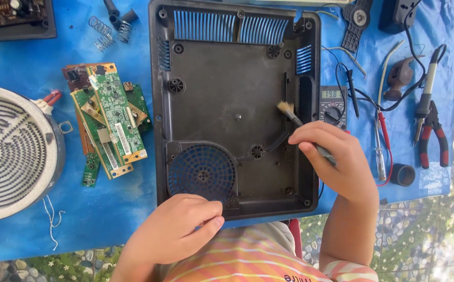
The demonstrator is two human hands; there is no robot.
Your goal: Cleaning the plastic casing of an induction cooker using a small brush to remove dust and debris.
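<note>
Right hand (336,156) gripping small brush (296,119), bristles on inner floor of black plastic housing (232,104), centre frame on bench (107,209). Left hand (177,230) closed, fingers pinching housing's lower edge by round fan grille (202,173). Circuit boards (109,120) left of housing, multimeter (333,104) right.

Under the fingers (310,137) of the right hand (336,162) lies a large dark grey moulded-plastic housing (227,104), matt and dusty, with slotted vents and a blue-looking round grille near the left hand (177,224). Between those right fingers sits a small brush (295,117) with pale, soft bristles and a dull grey handle. Beyond the fingers, the counter (117,209) wears a blue, blotchy, slightly creased cloth. Left of the left fingers lie green circuit boards (109,122), semi-glossy, and a white ceramic-looking heating disc (13,151) with a dull metal rim.
</note>
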